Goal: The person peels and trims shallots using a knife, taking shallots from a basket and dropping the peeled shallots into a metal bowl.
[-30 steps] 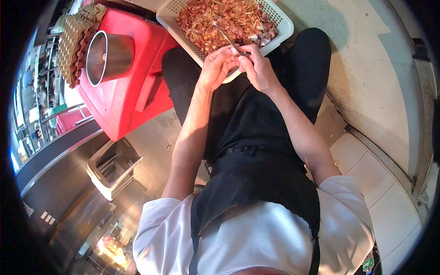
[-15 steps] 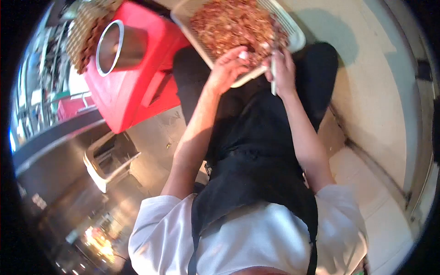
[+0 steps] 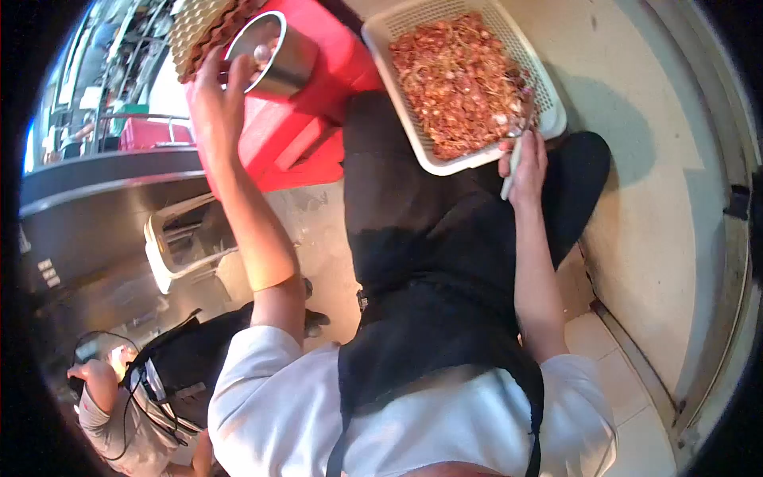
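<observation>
My left hand (image 3: 222, 99) is at the rim of a metal pot (image 3: 290, 70) on the red box, its fingers spread apart. A pale round piece (image 3: 262, 53) shows at the pot's mouth, apart from the fingertips. My right hand (image 3: 526, 168) grips a knife (image 3: 513, 167) by its pale handle, the blade pointing up over the basket's near right corner. The white perforated basket (image 3: 445, 167) rests at my knees, and a heap of reddish peelings and pieces (image 3: 457, 83) fills much of it.
The red box (image 3: 342, 60) stands left of the basket, with egg trays (image 3: 195, 32) at its far side. A pale plastic stool (image 3: 159, 254) is on the floor at the left. Another person (image 3: 135, 413) is at the lower left. A wall (image 3: 636, 103) rises on the right.
My left hand has moved from the basket to the pot, letting go of a pale piece. My right hand still has the knife, now lower at the basket's corner. Another person has come into view.
</observation>
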A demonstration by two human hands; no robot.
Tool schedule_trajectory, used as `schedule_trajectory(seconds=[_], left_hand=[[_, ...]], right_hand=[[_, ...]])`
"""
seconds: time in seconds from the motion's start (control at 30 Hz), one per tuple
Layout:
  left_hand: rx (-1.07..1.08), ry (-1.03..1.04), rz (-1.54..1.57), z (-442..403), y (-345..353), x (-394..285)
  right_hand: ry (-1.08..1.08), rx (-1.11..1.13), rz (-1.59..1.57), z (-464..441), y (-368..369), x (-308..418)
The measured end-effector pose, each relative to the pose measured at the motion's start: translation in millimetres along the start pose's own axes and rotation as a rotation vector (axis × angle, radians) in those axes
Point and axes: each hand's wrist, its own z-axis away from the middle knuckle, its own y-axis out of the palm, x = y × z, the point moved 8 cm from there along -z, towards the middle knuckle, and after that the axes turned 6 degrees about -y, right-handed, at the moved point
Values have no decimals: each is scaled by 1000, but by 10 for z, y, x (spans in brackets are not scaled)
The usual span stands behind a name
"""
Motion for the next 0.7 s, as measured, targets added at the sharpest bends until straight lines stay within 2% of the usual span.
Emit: schedule_trajectory(seconds=[0.03,0.1,0.13,0.17,0.3,0.37,0.47,0.57,0.7], left_hand=[[-15,-78,45,37,-35,-45],[63,154,225,210,211,-412],[196,192,262,325,551,-371],[335,167,283,535,794,-643],[908,281,413,1364,2108,-1126],[953,430,374,1685,2721,-1215],[889,578,439,2003,3232,-1395],[1125,550,288,2051,3540,-1302],[1070,486,50,1878,3554,-1148]], right_hand=[[-13,12,-8,8,8,18],[-14,8,-25,10,-7,37],[-24,4,-47,4,-8,45],[-34,3,-66,-2,-6,61],[-20,19,-48,7,-43,144],[-76,58,76,19,-51,228],[-80,15,45,6,-133,220],[-67,-18,37,-16,-155,208],[-90,-4,86,-61,-182,174]])
